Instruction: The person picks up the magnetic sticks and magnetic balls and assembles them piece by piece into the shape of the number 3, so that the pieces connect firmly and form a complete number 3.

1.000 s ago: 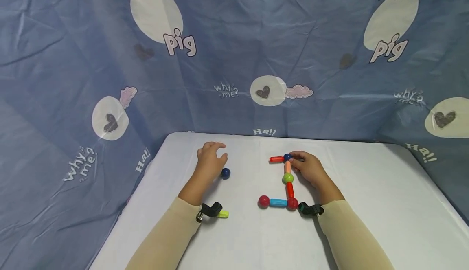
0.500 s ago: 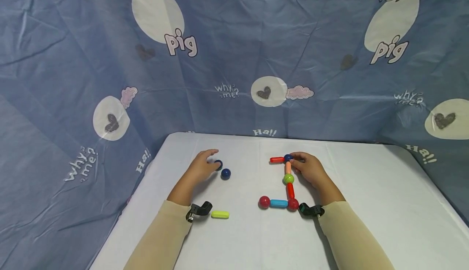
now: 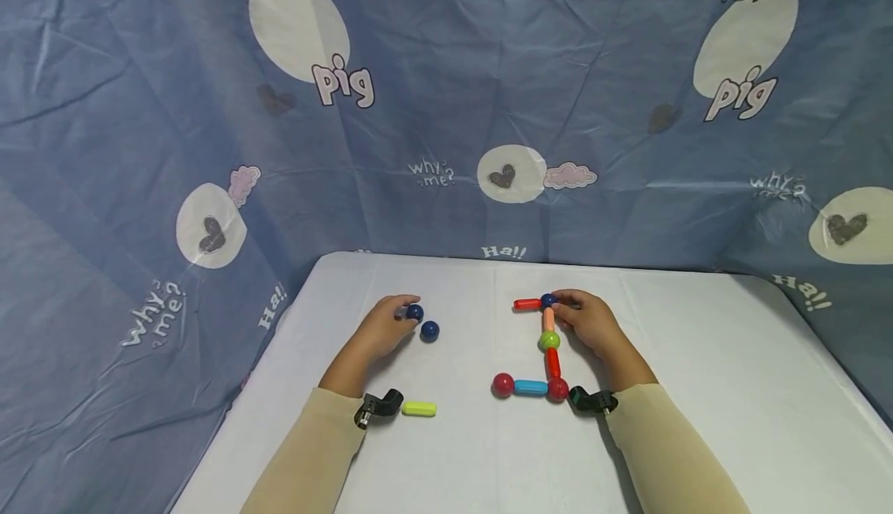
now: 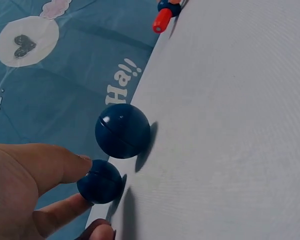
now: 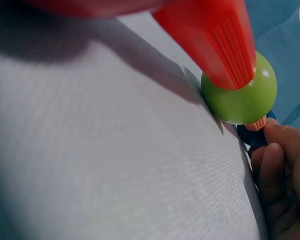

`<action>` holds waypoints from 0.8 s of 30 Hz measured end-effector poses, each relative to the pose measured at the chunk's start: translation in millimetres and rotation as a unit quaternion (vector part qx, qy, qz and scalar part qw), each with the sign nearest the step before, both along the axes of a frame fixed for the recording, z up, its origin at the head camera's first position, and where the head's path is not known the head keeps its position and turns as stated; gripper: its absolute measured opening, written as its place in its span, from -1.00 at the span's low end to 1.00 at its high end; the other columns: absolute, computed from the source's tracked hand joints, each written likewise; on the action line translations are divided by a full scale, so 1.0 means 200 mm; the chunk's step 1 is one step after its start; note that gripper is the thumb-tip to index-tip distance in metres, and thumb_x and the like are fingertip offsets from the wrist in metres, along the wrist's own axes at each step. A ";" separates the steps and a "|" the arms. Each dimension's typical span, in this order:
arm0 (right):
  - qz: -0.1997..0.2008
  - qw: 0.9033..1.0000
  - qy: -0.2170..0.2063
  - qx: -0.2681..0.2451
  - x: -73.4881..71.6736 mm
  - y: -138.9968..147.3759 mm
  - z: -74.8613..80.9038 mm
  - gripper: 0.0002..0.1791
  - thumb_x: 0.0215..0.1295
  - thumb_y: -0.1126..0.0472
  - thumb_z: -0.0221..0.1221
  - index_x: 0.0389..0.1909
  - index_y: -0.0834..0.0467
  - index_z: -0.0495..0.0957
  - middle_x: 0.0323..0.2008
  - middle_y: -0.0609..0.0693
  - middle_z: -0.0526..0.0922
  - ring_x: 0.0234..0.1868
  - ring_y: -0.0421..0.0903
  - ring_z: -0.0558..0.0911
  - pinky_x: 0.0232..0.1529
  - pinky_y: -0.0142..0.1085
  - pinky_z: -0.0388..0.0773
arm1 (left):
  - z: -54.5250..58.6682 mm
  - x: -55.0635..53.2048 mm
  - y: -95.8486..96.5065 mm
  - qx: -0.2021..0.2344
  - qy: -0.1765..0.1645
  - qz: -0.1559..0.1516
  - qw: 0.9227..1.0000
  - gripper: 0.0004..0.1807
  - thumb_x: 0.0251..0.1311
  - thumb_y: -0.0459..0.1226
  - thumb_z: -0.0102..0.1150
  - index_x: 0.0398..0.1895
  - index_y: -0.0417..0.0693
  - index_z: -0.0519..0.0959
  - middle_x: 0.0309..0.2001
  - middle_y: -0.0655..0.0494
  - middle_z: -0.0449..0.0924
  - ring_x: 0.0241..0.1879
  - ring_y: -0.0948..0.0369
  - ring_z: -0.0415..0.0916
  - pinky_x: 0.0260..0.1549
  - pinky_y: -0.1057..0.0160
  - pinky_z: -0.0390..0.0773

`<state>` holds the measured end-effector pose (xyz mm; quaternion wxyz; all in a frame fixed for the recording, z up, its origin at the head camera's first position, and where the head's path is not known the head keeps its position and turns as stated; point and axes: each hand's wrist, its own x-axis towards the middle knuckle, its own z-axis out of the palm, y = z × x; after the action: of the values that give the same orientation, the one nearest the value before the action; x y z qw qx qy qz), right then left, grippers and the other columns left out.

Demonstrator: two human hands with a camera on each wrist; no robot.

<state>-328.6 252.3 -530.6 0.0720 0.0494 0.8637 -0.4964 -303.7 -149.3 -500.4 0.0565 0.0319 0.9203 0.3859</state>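
Observation:
My left hand [image 3: 379, 329] pinches a dark blue ball [image 4: 100, 182] between thumb and fingers at the left of the table. Beside it lies a second blue ball [image 4: 122, 131], apart from the hand. With the fingertips of my right hand [image 3: 591, 319] I hold the blue ball [image 3: 548, 301] at the far corner of a chain of magnetic rods and balls. A red rod [image 3: 526, 305] points left from that ball. Towards me run an orange rod [image 3: 548, 320], a green ball [image 3: 549, 340], a red rod [image 3: 553, 362] and a red ball [image 3: 557, 388].
A light blue rod [image 3: 531, 388] joins the near red ball to another red ball [image 3: 503, 384] on its left. A yellow-green rod [image 3: 419, 408] lies loose near my left wrist. Behind the white table [image 3: 474, 460] hangs a blue printed cloth [image 3: 418, 219].
My left hand has moved left, uncovering the yellow-green rod, and its fingers have closed on the farther loose blue ball. My right hand keeps its place on the chain.

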 end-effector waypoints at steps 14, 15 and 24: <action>0.003 1.000 0.008 0.002 -0.01 -0.01 0.00 -0.56 0.54 0.05 0.21 0.36 0.04 0.55 0.12 0.11 0.64 -0.18 -0.05 0.64 -0.09 -0.26 0.56 | -0.04 -0.02 -0.01 -0.015 0.017 0.016 1.000 -0.63 0.39 -0.23 0.32 0.23 0.03 0.63 0.23 -0.05 0.64 0.24 -0.06 0.57 0.26 -0.16 0.49; 0.005 1.000 0.009 0.002 -0.01 -0.01 0.00 -0.55 0.54 0.04 0.22 0.36 0.04 0.55 0.12 0.11 0.64 -0.16 -0.04 0.64 -0.08 -0.25 0.56 | -0.04 -0.02 -0.01 -0.014 0.019 0.019 1.000 -0.64 0.38 -0.23 0.33 0.22 0.02 0.63 0.22 -0.04 0.65 0.23 -0.06 0.57 0.26 -0.16 0.50; 0.005 1.000 0.002 0.020 0.01 0.00 0.01 -0.55 0.55 0.03 0.20 0.37 0.02 0.55 0.27 0.11 0.60 0.09 0.06 0.57 0.15 -0.12 0.52 | 0.01 -0.04 0.03 0.020 0.018 0.032 0.999 -0.64 0.36 -0.20 0.34 0.19 -0.03 0.64 0.21 -0.05 0.66 0.25 -0.06 0.58 0.26 -0.15 0.50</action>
<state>-326.6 252.2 -528.3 0.0723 0.0454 0.8736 -0.4790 -311.7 -142.9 -498.4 0.0266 0.0108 0.9138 0.4052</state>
